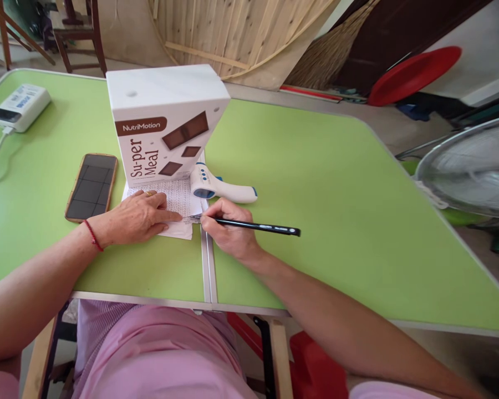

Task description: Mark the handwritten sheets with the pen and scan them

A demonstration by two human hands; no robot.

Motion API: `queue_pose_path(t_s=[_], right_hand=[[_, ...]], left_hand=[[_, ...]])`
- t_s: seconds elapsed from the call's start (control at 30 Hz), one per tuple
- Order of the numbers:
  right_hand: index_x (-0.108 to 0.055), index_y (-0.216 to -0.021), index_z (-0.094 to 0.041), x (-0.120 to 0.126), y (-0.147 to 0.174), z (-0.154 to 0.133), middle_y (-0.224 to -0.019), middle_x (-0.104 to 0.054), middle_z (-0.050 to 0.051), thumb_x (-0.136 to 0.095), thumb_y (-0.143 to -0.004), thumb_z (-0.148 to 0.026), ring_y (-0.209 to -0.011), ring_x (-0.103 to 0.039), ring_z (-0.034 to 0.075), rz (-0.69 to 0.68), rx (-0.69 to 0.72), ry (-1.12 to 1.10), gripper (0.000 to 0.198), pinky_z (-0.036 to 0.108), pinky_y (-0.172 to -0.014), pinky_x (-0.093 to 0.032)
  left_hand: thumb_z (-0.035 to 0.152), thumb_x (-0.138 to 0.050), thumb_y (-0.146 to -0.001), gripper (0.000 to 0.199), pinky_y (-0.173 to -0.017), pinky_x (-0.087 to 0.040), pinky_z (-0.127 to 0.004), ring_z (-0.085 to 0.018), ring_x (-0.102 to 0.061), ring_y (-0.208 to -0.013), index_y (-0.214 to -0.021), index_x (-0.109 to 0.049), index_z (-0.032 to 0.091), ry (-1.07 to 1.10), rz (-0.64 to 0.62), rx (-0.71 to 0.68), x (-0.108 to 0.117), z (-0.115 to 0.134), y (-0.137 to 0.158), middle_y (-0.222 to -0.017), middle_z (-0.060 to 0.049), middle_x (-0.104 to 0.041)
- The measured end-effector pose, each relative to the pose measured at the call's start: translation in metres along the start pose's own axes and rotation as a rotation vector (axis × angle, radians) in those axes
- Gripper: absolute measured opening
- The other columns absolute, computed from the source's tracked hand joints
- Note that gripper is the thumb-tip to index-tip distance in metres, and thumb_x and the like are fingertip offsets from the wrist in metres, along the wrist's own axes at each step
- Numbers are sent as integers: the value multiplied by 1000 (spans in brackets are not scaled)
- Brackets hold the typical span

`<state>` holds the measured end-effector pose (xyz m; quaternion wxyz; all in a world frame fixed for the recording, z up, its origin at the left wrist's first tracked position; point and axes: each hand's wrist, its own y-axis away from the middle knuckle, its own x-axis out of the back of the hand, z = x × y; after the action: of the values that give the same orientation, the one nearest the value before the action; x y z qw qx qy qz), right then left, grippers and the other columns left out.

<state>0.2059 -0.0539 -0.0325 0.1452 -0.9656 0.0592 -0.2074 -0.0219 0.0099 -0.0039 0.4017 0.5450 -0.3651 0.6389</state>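
My right hand (pixel 232 228) pinches a black pen (pixel 266 227), its tip end near the lower right part of a sheet of paper (pixel 177 229). Dense rows of small marks cover the upper part of that sheet. My left hand (pixel 143 216) lies on the paper with the index finger stretched toward the pen tip and holds nothing. Behind the hands stands a white box (pixel 166 119) labelled NutriMotion, covering the back of the sheet. Just beyond my right hand lies a white and blue infrared thermometer (pixel 224 187), close to the box.
A phone (pixel 92 185) lies left of my left hand. Farther left, a white power bank (pixel 20 108) has a cable plugged in. The green folding table (pixel 336 216) has a metal seam. An electric fan (pixel 474 166) stands beyond the right edge, and a wooden chair (pixel 78 33) stands behind.
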Motion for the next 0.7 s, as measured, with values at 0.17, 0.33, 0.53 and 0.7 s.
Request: queue_pose_path(t_s=[0.17,0.33,0.53,0.7], right_hand=[[-53,-62,-23,2,0,0,-50,-55,-5,-59,-70,-24,-43,-46,10,13,25,-1,9,24,-42,-38],[-53,-64,-23,3,1,-2,-52,-56,-5,-59,-71,-23,-46,-49,11,63,103,-11,9,25,-44,-41],[-51,-63,-23,0,-1,1,-50,-54,-5,-58,-70,-23,-43,-46,10,-14,35,22,10,24,-42,-36],[-51,-61,-23,0,-2,1,-49,-52,-6,-57,-68,-23,-42,-42,9,-21,31,35,9,23,-42,-34]], left_hand=[[28,-49,-101,37,-77,-45,-35,-20,-55,-76,-134,-63,27,-9,-2,-6,-1,0,-1,-96,-9,-58],[28,-49,-101,36,-77,-44,-35,-20,-54,-77,-134,-62,28,-9,-4,3,-1,-1,-1,-96,-8,-57],[28,-42,-105,37,-73,-42,-33,-17,-49,-73,-137,-60,29,-17,7,2,-1,2,0,-96,-8,-54],[28,-45,-103,38,-73,-42,-33,-17,-48,-73,-138,-59,31,-6,-5,28,-3,3,-1,-97,-8,-52]])
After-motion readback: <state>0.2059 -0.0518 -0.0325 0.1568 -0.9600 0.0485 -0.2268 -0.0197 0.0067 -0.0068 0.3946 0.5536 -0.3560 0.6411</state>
